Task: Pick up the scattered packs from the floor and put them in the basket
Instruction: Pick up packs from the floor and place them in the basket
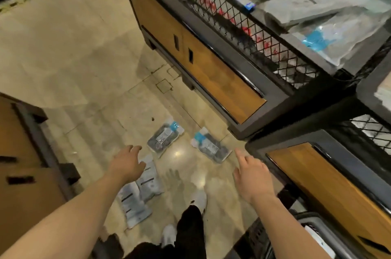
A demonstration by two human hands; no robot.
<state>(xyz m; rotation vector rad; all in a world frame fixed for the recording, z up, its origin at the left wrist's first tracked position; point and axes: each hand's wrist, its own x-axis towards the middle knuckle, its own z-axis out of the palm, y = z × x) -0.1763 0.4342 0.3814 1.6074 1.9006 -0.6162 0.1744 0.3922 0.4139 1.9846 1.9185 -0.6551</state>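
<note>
Pack with blue tab (164,138) and second blue-tab pack (211,148) lie flat on floor (63,57), apart. Pale pack (150,180) touches another pale pack (133,205). Left hand (127,165) and right hand (251,178) above them, fingers loosely spread, empty. Basket (313,219) lower right, partly hidden by right forearm

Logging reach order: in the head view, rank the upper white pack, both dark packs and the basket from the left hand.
1. Upper white pack, just right of the left hand.
2. Left dark pack, ahead.
3. Right dark pack, by the cabinet.
4. Basket, far right.
</note>
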